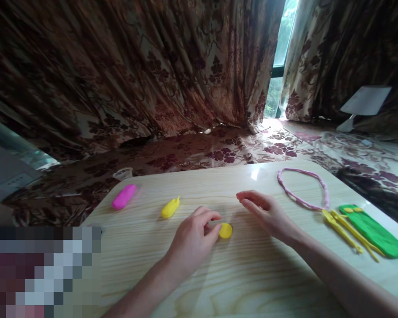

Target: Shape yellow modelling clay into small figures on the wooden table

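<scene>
My left hand [195, 232] is over the middle of the table, its thumb and fingers curled at the left edge of a small flat yellow clay disc [225, 230]. Part of that grip is hidden behind the thumb. To the right and a little farther back, my right hand [262, 211] hovers with fingers stretched out and thumb slightly apart, holding nothing. A yellow lump of clay [170, 207] with a thin pulled tip lies beyond my left hand. Farther left rests a smooth pink clay roll [124, 197].
On the table's [172, 287] right side lie a twisted pale pink clay loop [303, 171], thin yellow clay strips [343, 232] and a flat green clay slab [374, 234] with yellow pieces at one end. Patterned curtains and a white lamp [365, 101] stand behind.
</scene>
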`<state>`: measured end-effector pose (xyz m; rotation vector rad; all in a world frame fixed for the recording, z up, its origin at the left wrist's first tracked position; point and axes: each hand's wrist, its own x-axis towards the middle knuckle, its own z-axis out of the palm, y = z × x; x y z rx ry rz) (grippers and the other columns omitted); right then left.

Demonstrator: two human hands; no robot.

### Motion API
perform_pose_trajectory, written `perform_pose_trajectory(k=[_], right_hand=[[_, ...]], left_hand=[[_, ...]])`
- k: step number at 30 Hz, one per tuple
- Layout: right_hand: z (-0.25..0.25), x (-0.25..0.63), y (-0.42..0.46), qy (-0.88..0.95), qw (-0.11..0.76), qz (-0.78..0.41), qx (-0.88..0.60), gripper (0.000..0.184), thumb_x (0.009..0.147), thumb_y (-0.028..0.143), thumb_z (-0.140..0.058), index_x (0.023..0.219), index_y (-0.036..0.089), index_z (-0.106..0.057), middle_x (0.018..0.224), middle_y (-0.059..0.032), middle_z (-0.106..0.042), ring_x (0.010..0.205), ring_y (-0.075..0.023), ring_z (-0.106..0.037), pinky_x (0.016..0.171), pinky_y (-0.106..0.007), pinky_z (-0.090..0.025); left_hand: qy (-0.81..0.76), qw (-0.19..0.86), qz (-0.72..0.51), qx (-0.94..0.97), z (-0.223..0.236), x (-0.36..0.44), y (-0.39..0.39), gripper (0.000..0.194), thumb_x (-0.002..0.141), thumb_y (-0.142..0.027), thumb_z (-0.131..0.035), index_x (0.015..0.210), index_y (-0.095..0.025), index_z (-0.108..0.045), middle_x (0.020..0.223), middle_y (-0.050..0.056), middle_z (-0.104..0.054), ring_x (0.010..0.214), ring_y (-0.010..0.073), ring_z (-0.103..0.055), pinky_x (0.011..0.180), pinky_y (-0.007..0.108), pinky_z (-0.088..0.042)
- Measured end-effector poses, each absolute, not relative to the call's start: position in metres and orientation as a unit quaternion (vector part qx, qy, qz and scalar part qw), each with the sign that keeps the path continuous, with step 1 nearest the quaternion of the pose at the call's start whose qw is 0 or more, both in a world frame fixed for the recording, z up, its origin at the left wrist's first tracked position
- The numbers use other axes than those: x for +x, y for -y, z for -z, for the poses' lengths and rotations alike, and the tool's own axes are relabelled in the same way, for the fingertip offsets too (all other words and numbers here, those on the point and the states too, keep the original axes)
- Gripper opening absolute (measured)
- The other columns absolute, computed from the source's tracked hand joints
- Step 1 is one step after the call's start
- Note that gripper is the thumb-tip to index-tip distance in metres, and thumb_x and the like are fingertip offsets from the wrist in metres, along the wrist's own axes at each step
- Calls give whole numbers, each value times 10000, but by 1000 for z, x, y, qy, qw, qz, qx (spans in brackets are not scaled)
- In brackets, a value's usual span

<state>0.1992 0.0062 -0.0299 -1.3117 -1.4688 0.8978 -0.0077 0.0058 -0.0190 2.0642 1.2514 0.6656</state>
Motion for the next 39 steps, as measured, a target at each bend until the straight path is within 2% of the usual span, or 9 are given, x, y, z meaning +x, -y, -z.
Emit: perform_pose_trajectory(k=[3, 11, 17, 22, 25, 28, 33, 36, 39], right_hand=[[32, 201, -5, 606, 465, -353, -540, 186, 839, 273, -540, 950, 179, -656, 961, -51, -686, 923, -194, -614, 804, -293, -474], [36, 208, -6, 620, 448, -328, -554, 176, 856, 257, -515, 957, 188, -641, 942, -39, -687, 919, -187, -619, 787, -279, -474], [36, 209, -4, 637, 441, -309, -551, 171, 859, 241, -506, 960, 192, -635, 932, -35, -670, 891, -178, -620, 767, -271, -475], [37, 210, -2, 664, 438, -284, -535, 168, 856, 205, -504, 969, 194, -628, 975, -48, -635, 893, -183, -607, 764, -281, -472], [42, 208, -1, 697, 422, -249, -523, 186, 864, 174, -484, 989, 201, -618, 974, -47, -624, 861, -178, -604, 745, -287, -476], [40, 204, 0, 712, 419, -233, -513, 188, 873, 160, -471, 989, 204, -613, 967, -50, -618, 850, -178, -600, 721, -287, -481], [10, 181, 4, 749, 418, -234, -457, 308, 855, 146, -522, 1153, 218, -553, 1097, -66, -572, 954, -173, -574, 786, -277, -480], [-7, 167, 4, 804, 385, -235, -387, 454, 814, 145, -600, 1245, 241, -496, 1153, -61, -538, 981, -165, -558, 855, -282, -456], [-10, 162, 5, 821, 359, -234, -376, 338, 832, 159, -591, 1156, 253, -569, 1036, -41, -560, 892, -149, -564, 793, -273, -466]], left_hand=[[-429, 244, -225, 840, 15, -8, 0, 211, 856, -164, -459, 939, -231, -641, 952, 24, -567, 890, 168, -536, 800, 298, -404], [-395, 160, -197, 883, 17, -9, -3, 284, 872, -163, -458, 1112, -242, -588, 988, 42, -555, 935, 192, -506, 835, 349, -391], [-386, 146, -162, 896, 12, -9, -5, 225, 869, -209, -481, 1034, -245, -629, 950, 35, -573, 915, 194, -520, 829, 344, -400], [-502, 86, -237, 828, -2, -52, -36, 293, 869, -295, -472, 1129, -209, -578, 1077, 51, -563, 1030, 188, -509, 925, 307, -371], [-588, 73, -213, 777, -2, -84, -57, 317, 796, -352, -555, 1051, -174, -618, 1062, 98, -582, 1045, 281, -496, 938, 414, -339], [-600, 122, -202, 764, 4, -92, -64, 263, 740, -331, -609, 949, -178, -657, 981, 94, -629, 960, 293, -543, 890, 432, -373], [-520, 287, -207, 778, -9, -53, -48, 316, 810, -358, -535, 1088, -228, -614, 981, 22, -681, 887, 189, -615, 786, 277, -465], [-384, 535, -196, 726, -25, -27, -34, 290, 852, -300, -487, 1084, -198, -628, 925, 26, -675, 891, 182, -600, 792, 283, -457], [-328, 668, -202, 636, -30, -14, -25, 287, 868, -289, -468, 1048, -159, -650, 931, 53, -662, 877, 187, -584, 791, 308, -445]])
